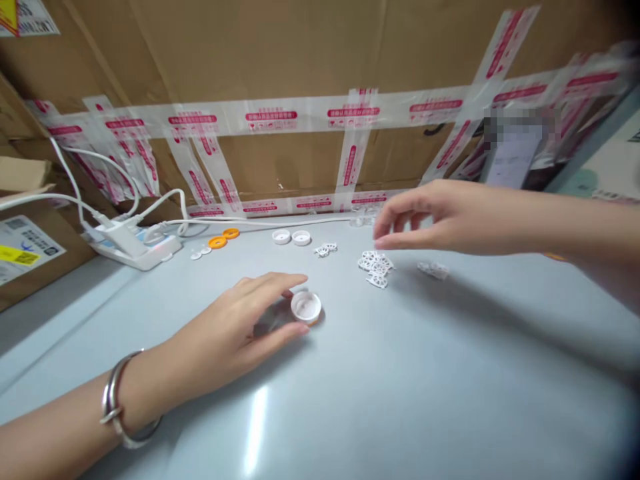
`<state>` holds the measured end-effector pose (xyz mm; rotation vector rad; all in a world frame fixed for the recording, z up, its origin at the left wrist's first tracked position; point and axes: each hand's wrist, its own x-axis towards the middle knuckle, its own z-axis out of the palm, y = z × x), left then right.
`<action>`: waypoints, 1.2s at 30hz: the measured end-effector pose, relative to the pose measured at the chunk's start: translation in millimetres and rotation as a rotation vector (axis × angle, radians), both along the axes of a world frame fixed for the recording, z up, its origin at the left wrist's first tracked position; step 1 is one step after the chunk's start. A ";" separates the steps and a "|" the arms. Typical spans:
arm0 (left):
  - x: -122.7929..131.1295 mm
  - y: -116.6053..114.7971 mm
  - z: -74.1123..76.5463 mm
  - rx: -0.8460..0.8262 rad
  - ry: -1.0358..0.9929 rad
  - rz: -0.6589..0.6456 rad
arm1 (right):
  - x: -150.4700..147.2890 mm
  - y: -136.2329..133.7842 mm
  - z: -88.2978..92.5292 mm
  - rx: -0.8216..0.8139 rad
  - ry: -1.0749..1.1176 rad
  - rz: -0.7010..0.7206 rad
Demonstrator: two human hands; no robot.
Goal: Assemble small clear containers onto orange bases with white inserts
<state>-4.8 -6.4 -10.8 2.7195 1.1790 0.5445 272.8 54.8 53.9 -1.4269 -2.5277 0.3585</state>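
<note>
My left hand (240,320), with a silver bangle at the wrist, curls around a small round white cup-like part (306,308). Thumb and fingers lie on opposite sides of it, and a bit of orange shows under its rim. Above the table hangs my right hand (425,217), fingers bent and a little apart, with nothing visible in them. Just below its fingertips lies a small pile of white openwork spoked pieces (377,265). Another white piece (433,270) rests under the right hand, and a few similar pieces (326,250) are left of the pile.
Two white round caps (291,237), two orange rings (223,239) and small clear discs (201,252) lie towards the back. Clear parts (363,215) sit near the cardboard box (300,160). A power strip (145,250) with white cables stands at the left, beside another box (35,247).
</note>
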 end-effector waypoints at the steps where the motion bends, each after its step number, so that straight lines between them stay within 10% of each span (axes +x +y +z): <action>1: -1.2 -0.4 1.0 0.017 -0.001 0.001 | 12.1 4.6 3.9 -0.037 -0.055 -0.047; 12: -7.4 0.7 8.1 0.072 -0.050 -0.012 | 15.8 14.6 -42.8 -0.240 0.117 -0.197; 26: -8.8 -3.5 13.9 -0.103 -0.245 0.011 | 24.2 22.9 -47.3 -0.287 0.466 -0.277; 36: 5.3 -8.6 19.1 -0.192 -0.657 0.129 | -72.8 -43.7 -28.3 -0.732 1.205 -0.139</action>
